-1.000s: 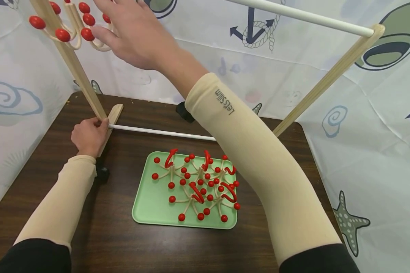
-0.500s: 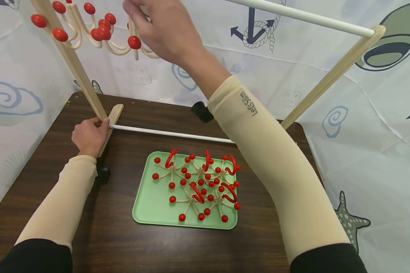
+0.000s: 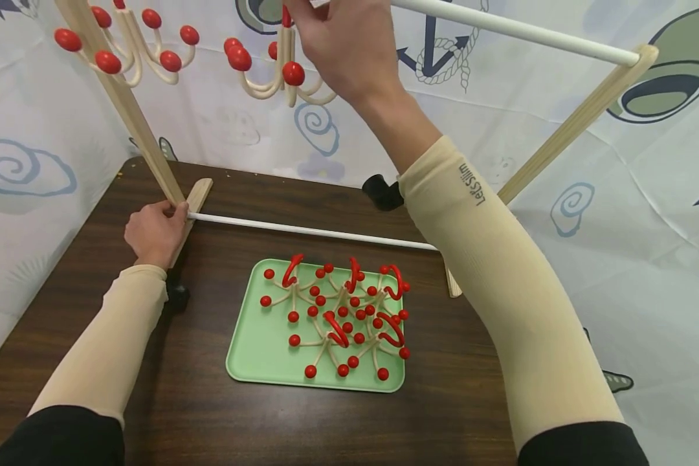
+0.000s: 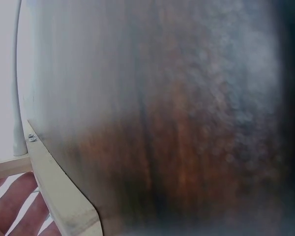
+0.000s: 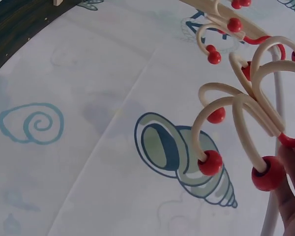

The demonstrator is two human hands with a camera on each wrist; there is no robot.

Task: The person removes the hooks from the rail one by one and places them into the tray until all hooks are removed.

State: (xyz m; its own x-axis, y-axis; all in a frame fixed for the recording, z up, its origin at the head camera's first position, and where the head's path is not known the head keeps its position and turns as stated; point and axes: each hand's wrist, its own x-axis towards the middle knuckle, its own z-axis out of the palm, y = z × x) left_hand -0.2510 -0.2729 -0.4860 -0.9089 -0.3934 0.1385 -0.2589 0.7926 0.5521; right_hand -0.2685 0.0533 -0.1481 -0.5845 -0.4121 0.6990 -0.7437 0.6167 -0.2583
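High in the head view my right hand point(image 3: 355, 52) is up at the top white rod point(image 3: 518, 29). It holds a cream multi-arm hanger point(image 3: 282, 81) with red ball tips by its red hook; the fingertips are cut off there. The right wrist view shows this hanger point(image 5: 238, 96) with fingers point(image 5: 287, 196) at the red hook. A second such hanger point(image 3: 134, 48) hangs at the left, by the wooden post. My left hand point(image 3: 156, 233) grips the wooden frame point(image 3: 151, 145) where post and foot meet. In the left wrist view, fingers point(image 4: 17, 206) show behind the wooden foot point(image 4: 61, 189).
A green tray point(image 3: 256, 362) on the dark wooden table point(image 3: 279, 427) bears several more hangers point(image 3: 326, 340) with red hooks. A lower white rod point(image 3: 303, 228) spans the frame behind the tray. A patterned curtain point(image 3: 629, 259) surrounds the table.
My right hand has moved rightward along the top rod from the left hanger, bringing the second hanger with it. The left hand has stayed at the frame's foot.
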